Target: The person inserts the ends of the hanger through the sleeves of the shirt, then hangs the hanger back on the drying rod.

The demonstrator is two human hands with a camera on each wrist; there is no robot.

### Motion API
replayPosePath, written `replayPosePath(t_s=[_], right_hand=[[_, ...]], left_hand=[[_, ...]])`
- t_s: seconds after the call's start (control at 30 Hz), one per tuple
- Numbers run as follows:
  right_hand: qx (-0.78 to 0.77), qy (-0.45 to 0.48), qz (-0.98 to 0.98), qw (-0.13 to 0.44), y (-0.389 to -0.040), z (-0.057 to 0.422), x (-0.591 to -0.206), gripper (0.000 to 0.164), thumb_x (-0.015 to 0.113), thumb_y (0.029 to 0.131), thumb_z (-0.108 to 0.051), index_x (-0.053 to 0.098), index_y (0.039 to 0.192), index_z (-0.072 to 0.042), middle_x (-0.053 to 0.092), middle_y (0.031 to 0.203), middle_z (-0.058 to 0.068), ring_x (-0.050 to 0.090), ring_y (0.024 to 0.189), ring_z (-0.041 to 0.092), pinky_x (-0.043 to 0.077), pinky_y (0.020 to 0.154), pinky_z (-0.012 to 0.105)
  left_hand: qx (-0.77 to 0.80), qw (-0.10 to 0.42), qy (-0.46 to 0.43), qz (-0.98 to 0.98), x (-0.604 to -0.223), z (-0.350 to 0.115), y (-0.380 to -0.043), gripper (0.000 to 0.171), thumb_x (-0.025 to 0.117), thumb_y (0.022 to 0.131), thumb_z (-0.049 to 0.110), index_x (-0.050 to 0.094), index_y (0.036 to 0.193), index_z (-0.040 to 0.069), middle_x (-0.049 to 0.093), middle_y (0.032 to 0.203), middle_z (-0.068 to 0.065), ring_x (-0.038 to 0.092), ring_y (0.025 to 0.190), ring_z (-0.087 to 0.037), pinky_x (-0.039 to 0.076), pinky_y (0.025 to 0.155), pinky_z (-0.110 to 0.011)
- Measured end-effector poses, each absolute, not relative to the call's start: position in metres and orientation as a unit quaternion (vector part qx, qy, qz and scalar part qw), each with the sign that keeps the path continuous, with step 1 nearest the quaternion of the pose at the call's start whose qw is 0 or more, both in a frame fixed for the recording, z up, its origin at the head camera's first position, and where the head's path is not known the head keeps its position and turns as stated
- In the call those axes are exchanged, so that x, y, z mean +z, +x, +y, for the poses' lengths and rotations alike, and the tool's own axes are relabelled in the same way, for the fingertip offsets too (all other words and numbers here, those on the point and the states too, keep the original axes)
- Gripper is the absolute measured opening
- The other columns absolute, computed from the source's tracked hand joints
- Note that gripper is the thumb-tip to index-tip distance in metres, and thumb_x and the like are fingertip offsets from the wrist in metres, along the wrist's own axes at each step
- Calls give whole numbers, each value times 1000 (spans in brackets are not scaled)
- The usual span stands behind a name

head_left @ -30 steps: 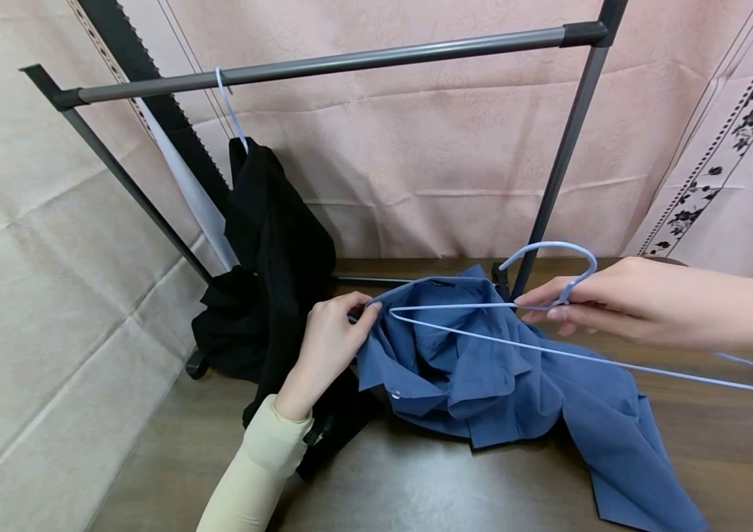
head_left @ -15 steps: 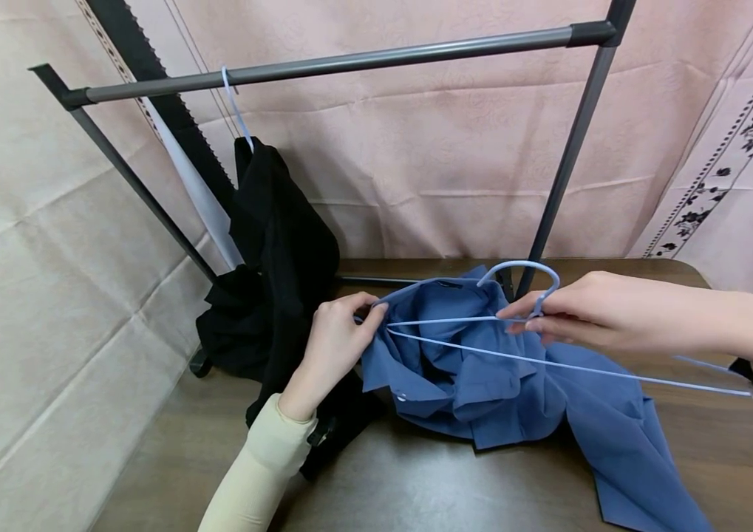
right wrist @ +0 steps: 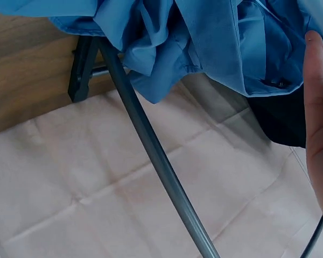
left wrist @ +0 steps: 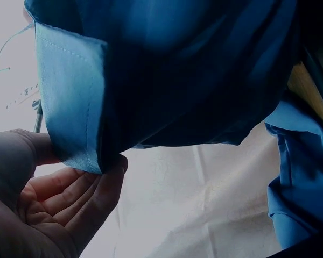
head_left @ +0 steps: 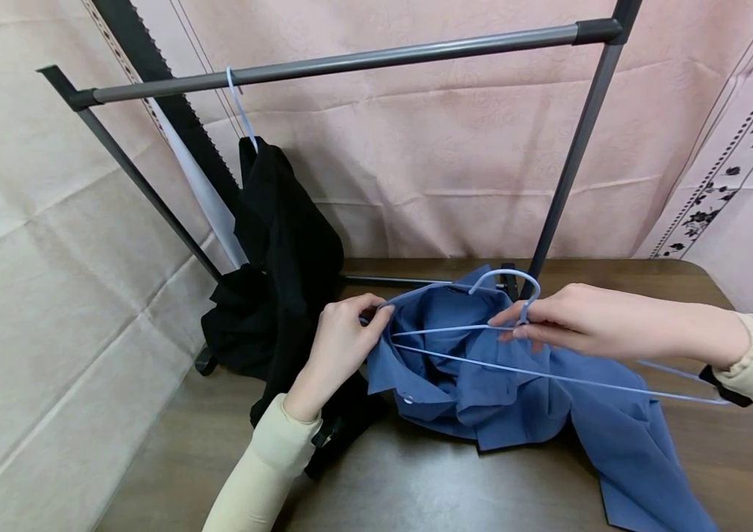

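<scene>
A blue collared shirt [head_left: 482, 399] lies bunched on the table, its neck opening facing up. My left hand [head_left: 344, 336] pinches the shirt's collar at the left side; in the left wrist view the collar flap [left wrist: 72, 102] sits between thumb and fingers. My right hand [head_left: 569, 318] pinches a light-blue wire hanger [head_left: 562, 380] just below its hook. The hanger's left end reaches inside the neck opening, hidden by the cloth, while its right end sticks out under my right wrist. In the right wrist view, the right hand [right wrist: 320, 102] shows only at the edge beside the shirt.
A dark metal clothes rack [head_left: 376, 59] stands behind, its right post [head_left: 576, 162] close to the shirt. On its bar hangs a black garment [head_left: 283, 236] on another light-blue hanger [head_left: 242, 111]. The brown table [head_left: 170, 458] meets pale cloth walls [head_left: 443, 170] behind and at the left.
My right hand has moved left and slightly down, pushing the hanger's left end into the shirt's neck opening. The left hand keeps its pinch on the collar. The head view has shifted slightly.
</scene>
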State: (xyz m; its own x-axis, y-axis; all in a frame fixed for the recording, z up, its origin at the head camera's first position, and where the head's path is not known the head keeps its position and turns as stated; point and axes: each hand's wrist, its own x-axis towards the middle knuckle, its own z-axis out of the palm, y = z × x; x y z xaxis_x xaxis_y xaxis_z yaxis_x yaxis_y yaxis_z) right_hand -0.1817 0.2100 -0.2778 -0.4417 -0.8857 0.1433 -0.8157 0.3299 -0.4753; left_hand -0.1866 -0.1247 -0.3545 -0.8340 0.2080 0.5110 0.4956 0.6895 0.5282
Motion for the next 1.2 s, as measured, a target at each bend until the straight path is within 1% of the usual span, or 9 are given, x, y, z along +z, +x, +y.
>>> replayPosePath(t_s=[0.17, 0.27, 0.33, 0.47, 0.6, 0.7, 0.83, 0.93, 1.2], right_hand=[[-248, -524, 814, 34, -184, 208, -286, 26, 56, 104, -6, 65, 127, -13, 73, 110, -10, 60, 76, -5, 44, 56, 16], [-253, -522, 814, 11, -185, 207, -290, 18, 56, 103, -3, 67, 108, -17, 73, 115, -4, 60, 75, -5, 45, 56, 15], [-259, -519, 815, -1, -186, 206, -293, 21, 56, 102, -2, 62, 94, -20, 72, 118, 2, 61, 74, -6, 45, 57, 14], [-271, -513, 814, -22, -187, 203, -297, 29, 56, 101, 2, 54, 83, -21, 72, 117, 8, 63, 72, -6, 48, 58, 13], [-288, -497, 818, -30, -187, 199, -300, 25, 56, 101, 2, 57, 87, -19, 74, 113, 3, 60, 65, -6, 44, 51, 14], [-297, -484, 823, -40, -188, 195, -302, 19, 57, 101, 1, 63, 98, -17, 75, 106, -4, 55, 59, -7, 39, 46, 15], [-302, -469, 827, -66, -188, 191, -306, 20, 58, 101, 1, 66, 111, -14, 75, 98, -10, 49, 55, -7, 35, 44, 14], [-310, -461, 827, -84, -189, 189, -309, 20, 59, 100, 1, 66, 110, -15, 74, 96, -12, 47, 52, -7, 33, 43, 14], [-333, -434, 832, -98, -189, 186, -310, 17, 59, 101, -3, 63, 95, -19, 74, 96, -12, 48, 50, -4, 34, 41, 17]], left_hand=[[-338, 215, -200, -894, -356, -123, -188, 11, 70, 96, 15, 77, 95, 6, 73, 84, -4, 62, 66, -10, 53, 60, -26], [-337, 217, -201, -894, -356, -122, -188, 11, 71, 95, 15, 77, 95, 6, 73, 84, -3, 62, 65, -10, 52, 60, -26], [-337, 218, -202, -893, -355, -122, -188, 11, 71, 95, 15, 77, 94, 7, 73, 83, -3, 61, 64, -10, 52, 59, -26], [-339, 220, -204, -892, -354, -121, -187, 11, 71, 95, 15, 77, 94, 6, 73, 83, -3, 60, 62, -9, 51, 58, -25], [-336, 226, -209, -891, -354, -119, -187, 11, 71, 95, 15, 77, 94, 7, 72, 82, -3, 61, 64, -10, 51, 59, -26], [-333, 231, -211, -890, -353, -118, -187, 11, 71, 95, 15, 77, 93, 7, 72, 82, -2, 62, 67, -10, 52, 61, -27], [-331, 235, -213, -889, -353, -116, -188, 10, 72, 95, 15, 77, 93, 7, 72, 82, -3, 62, 67, -11, 52, 61, -27], [-329, 241, -214, -888, -352, -116, -188, 11, 71, 95, 15, 77, 94, 6, 73, 84, -4, 63, 69, -11, 53, 62, -27], [-328, 267, -219, -879, -349, -112, -189, 12, 71, 95, 16, 77, 94, 6, 74, 88, -5, 66, 71, -13, 54, 63, -29]])
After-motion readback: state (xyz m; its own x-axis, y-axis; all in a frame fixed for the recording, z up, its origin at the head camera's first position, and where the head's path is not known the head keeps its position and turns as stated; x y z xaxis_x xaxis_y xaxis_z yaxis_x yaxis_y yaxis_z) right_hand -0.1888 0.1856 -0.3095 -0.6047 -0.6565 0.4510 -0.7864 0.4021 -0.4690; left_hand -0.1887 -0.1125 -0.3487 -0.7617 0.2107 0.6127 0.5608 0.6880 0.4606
